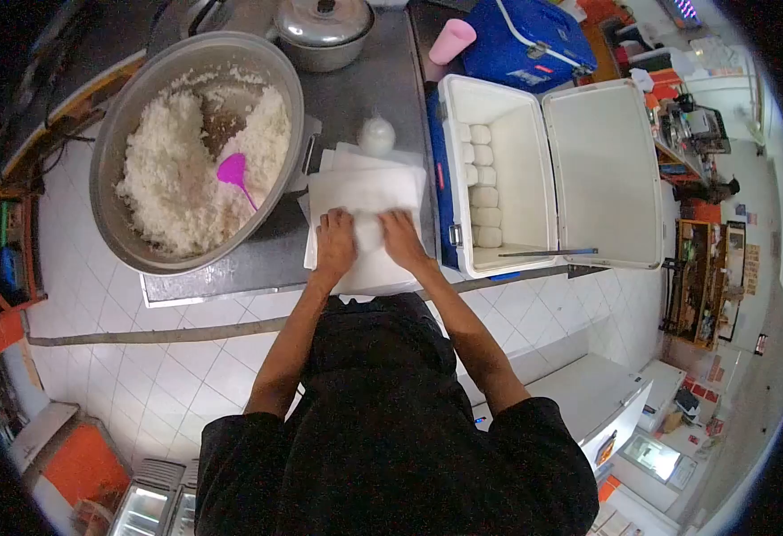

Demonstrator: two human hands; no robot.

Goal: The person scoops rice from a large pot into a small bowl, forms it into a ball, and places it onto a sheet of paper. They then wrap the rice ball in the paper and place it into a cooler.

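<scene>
Fisheye-bent edges, black corners.

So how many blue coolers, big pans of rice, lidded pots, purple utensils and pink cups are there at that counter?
Blue coolers: 2 (open one, one behind it)
Pan of rice: 1
Lidded pot: 1
Purple utensil: 1
Pink cup: 1
Total: 6

The white sheets under the left hand and right hand overlap too much to count.

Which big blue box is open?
The blue, white-lined rectangular cooler nearer the right hand, its white lid swung back; the white-handled blue cooler beyond is closed.
</scene>
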